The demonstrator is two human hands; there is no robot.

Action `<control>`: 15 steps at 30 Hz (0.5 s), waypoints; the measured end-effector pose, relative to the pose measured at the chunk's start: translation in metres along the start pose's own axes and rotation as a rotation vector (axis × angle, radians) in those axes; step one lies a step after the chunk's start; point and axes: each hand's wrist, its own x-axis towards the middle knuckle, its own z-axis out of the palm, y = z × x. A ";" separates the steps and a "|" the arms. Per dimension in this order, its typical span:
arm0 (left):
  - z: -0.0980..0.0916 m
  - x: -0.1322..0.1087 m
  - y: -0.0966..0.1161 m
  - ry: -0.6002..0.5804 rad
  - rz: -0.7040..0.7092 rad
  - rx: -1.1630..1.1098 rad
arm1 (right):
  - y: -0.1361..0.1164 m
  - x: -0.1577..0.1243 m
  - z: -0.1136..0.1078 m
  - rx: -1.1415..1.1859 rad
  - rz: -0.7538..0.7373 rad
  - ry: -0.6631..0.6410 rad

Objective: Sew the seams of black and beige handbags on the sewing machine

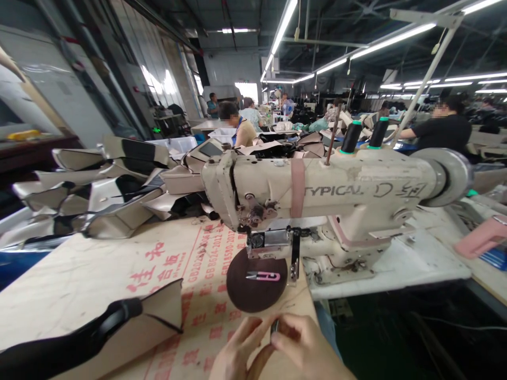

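Pinching fingers (295, 338) half-hide a small dark object (274, 326).

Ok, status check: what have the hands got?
Right hand pinching small dark object, left hand against it; cream sewing machine ahead; black-and-beige panel to the left.

The sewing machine head (317, 190) is cream-painted metal, scuffed and worn. The counter (79, 285) is pale, matt plywood printed in red. The round pad (237, 285) looks dark, matt and slightly rough; the snips (263, 276) show glossy pink plastic. The cut panel (162, 311) is smooth, cream, vinyl-like sheet joined to glossy black trim (67, 338).
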 end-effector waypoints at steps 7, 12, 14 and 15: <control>0.020 0.003 -0.006 0.118 0.068 0.019 | -0.003 -0.004 -0.005 -0.069 -0.006 0.087; 0.028 0.003 -0.005 0.103 0.091 -0.031 | -0.003 -0.005 -0.012 -0.075 0.015 0.083; 0.028 0.004 -0.004 0.082 0.105 -0.040 | -0.004 -0.005 -0.013 -0.117 -0.002 0.092; 0.028 0.004 -0.004 0.080 0.105 -0.046 | -0.004 -0.005 -0.013 -0.153 -0.010 0.104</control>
